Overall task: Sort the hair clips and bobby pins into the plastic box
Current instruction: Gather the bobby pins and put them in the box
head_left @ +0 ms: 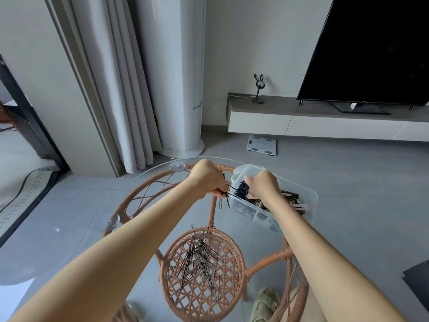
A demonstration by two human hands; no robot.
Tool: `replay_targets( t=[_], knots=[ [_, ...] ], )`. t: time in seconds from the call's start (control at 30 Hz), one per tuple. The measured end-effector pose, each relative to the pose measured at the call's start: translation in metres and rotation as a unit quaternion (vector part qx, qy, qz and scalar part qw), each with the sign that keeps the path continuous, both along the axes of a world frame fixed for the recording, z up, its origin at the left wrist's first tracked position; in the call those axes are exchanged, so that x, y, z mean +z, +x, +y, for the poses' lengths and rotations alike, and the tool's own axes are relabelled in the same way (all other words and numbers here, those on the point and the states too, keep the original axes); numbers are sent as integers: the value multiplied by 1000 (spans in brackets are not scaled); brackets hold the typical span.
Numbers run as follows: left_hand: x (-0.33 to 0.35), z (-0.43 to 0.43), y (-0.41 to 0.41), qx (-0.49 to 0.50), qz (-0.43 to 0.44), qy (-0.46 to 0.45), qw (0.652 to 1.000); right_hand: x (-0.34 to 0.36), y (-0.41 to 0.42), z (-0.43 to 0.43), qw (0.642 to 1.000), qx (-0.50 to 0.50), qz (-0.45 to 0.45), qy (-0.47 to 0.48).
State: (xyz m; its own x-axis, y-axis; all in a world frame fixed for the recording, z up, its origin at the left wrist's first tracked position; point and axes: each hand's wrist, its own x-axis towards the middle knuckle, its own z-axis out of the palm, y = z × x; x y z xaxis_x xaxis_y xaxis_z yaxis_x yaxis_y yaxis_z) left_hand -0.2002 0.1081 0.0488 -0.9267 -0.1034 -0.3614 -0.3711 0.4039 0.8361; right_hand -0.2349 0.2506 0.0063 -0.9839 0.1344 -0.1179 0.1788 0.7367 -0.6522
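Note:
A clear plastic box (pixel 304 205) with divided compartments stands on the glass table top at the right. It holds dark bobby pins, pink clips and a black frilly hair piece (pixel 241 191). My left hand (pixel 209 180) grips a small bunch of black bobby pins (pixel 224 201) just left of the box, some hanging down. My right hand (pixel 262 185) hovers over the box with curled fingers, pinching the other end of thin pins that stretch between both hands. A loose pile of black bobby pins (pixel 202 256) lies on the glass nearer to me.
The round glass top (pixel 148 175) rests on a rattan frame (pixel 222 168) with a woven lower shelf (pixel 204 291). Beyond are grey floor tiles, a white scale (pixel 261 145), a curtain, a TV on a low cabinet (pixel 301 124), and a slipper (pixel 264 303) below.

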Motion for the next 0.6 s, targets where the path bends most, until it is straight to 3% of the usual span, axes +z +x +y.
replay_targets(
  t=[0.3,0.47,0.6],
  knots=[
    [-2,59,-55,-81,58,-176,979,10,-2,43,990,-48,54,-123],
    [-9,84,-55,-137,92,-285,944,17,9,49,987,-30,57,-145],
    [-20,92,-52,-218,49,-363,905,11,14,47,990,-9,37,-139]
  ],
)
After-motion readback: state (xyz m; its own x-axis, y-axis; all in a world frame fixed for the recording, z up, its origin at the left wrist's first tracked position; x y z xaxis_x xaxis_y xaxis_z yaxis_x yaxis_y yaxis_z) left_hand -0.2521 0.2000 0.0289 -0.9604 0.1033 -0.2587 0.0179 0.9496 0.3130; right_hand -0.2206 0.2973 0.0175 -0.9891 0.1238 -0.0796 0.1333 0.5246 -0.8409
